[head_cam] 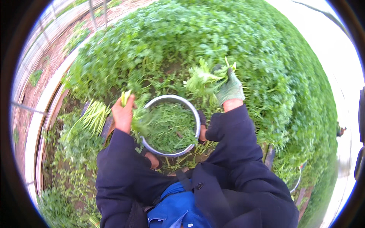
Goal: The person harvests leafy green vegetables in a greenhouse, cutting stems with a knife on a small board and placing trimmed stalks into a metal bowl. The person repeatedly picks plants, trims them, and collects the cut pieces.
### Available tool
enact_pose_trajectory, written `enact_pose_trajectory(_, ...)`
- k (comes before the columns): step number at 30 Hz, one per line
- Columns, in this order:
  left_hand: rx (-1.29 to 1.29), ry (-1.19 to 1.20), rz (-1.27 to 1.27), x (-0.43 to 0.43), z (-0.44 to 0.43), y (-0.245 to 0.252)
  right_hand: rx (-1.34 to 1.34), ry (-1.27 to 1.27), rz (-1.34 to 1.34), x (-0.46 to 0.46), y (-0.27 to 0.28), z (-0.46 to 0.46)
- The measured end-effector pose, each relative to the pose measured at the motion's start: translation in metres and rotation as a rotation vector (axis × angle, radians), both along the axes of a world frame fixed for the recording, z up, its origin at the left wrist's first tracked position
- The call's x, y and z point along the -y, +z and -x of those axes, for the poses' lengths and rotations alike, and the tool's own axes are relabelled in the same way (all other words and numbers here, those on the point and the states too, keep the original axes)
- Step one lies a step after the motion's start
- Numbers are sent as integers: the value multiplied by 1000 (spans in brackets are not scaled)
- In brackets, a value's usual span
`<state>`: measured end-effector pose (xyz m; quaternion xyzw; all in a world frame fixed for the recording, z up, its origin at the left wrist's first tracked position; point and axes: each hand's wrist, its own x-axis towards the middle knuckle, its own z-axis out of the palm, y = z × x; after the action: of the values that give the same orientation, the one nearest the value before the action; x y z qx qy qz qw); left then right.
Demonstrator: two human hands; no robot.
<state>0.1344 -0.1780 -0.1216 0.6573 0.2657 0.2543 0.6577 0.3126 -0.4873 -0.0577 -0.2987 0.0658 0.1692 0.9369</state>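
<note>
My bare left hand (123, 115) is closed around a small bunch of leafy greens (125, 97). Its pale cut ends point up, and the blurred leaves hang over the left rim of a round tub (197, 119). The tub stands between my feet with loose green leaves and trimmings (171, 125) inside. Farther forward on the right, my right hand (231, 89) wears a greenish glove with dark fingers. It grips a few plants (204, 77), stem ends to the right and leaves to the left, just over the standing crop.
Harvested greens (92, 116) lie in a pile at my left, pale stems together. A dense bed of the growing crop (199, 34) spreads ahead and right. A pale raised border (54, 82) runs along the left. Behind my right arm is a partly hidden curved rim (297, 182).
</note>
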Motion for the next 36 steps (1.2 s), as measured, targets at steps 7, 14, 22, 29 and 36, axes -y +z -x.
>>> enact_pose_trajectory(7, -42, -149, 181, 21, 2, 3, 84, -364, 133, 187, 18, -12)
enact_pose_trajectory(14, -126, -426, 42, 32, -24, -1, -247, -632, 1293, 329, -129, 170)
enact_pose_trajectory(22, -422, -715, 30, 39, -68, -85, -977, -326, 1652, 301, -237, 493)
enact_pose_trajectory(29, -487, -804, -65, 49, -87, -108, -1497, -923, 965, 330, -225, 670)
enact_pose_trajectory(36, -508, -747, -47, 38, -84, -106, -1617, -1032, 1325, 438, -180, 759)
